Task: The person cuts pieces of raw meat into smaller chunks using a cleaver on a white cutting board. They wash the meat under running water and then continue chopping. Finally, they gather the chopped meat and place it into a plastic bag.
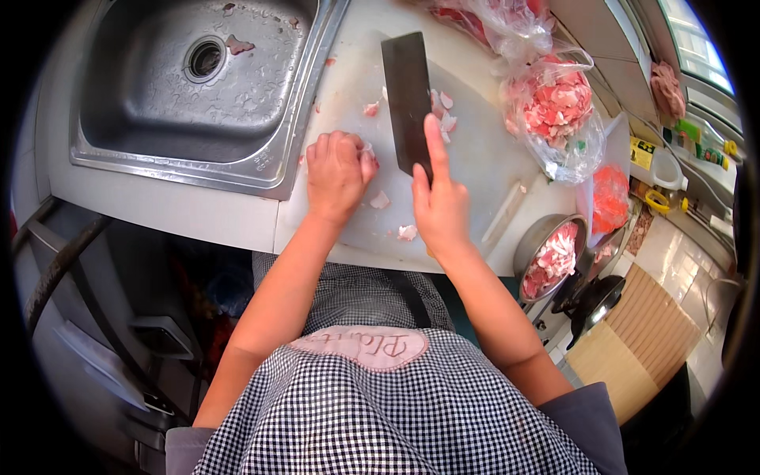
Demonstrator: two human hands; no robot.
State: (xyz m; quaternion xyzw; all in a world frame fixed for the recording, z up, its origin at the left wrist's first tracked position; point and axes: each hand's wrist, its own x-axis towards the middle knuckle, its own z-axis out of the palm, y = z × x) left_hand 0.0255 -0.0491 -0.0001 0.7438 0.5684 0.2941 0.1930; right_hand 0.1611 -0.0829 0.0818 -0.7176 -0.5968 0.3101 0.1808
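Note:
My right hand [440,205] grips a cleaver [407,101], its wide dark blade pointing away from me over a translucent cutting board [469,172]. Left of the blade, my left hand [338,169] is curled in a fist at the board's left part, closed on a small piece of meat [369,159] that is mostly hidden by the fingers. Small pink and white meat scraps [380,200] lie between and below the hands. More meat pieces [444,110] lie just right of the blade, partly behind it.
At the left is a steel sink [178,153] with a meat scrap [239,45] by its drain. A plastic bag of sliced meat [558,104] lies at the back right. A metal bowl of cut meat [552,261] stands at the counter's right edge, near bottles [659,166] and a wooden board [635,338].

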